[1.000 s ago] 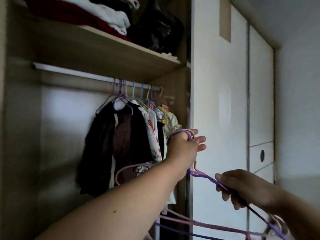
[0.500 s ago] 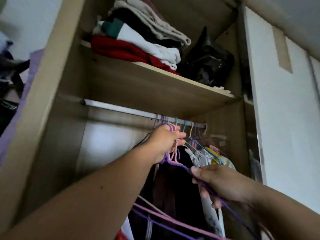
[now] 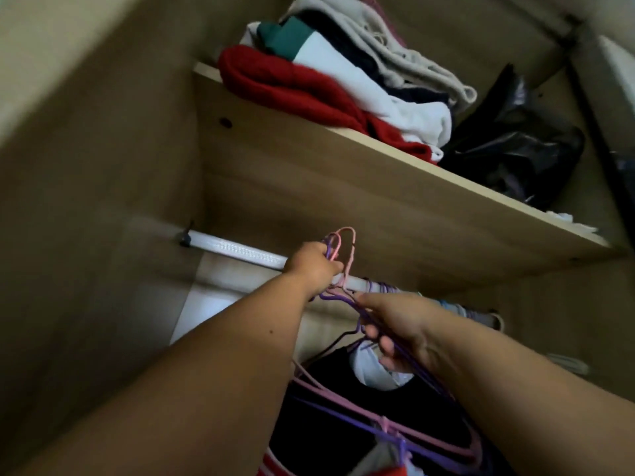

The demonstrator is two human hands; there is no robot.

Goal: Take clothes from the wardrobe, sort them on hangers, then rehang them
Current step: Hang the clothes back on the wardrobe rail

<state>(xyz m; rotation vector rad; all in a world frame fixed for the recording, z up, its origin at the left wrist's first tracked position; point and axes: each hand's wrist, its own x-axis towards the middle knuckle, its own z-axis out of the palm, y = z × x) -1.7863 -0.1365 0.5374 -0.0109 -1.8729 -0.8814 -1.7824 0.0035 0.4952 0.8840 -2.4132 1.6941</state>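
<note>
Rehang stage, I reckon: left hand (image 3: 311, 266) is gripping the pink and purple plastic hangers (image 3: 351, 255) by their hooks, just above the silver metal rail (image 3: 237, 250); right hand (image 3: 395, 324) is pinching a purple shoulder bar. Not yet hooked on.

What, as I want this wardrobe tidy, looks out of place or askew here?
The folded pile on the upper shelf slumps forward: its red knit hangs over the front edge. A crumpled black bag is stuffed beside it. The held hangers are just mid-hanging.
</note>
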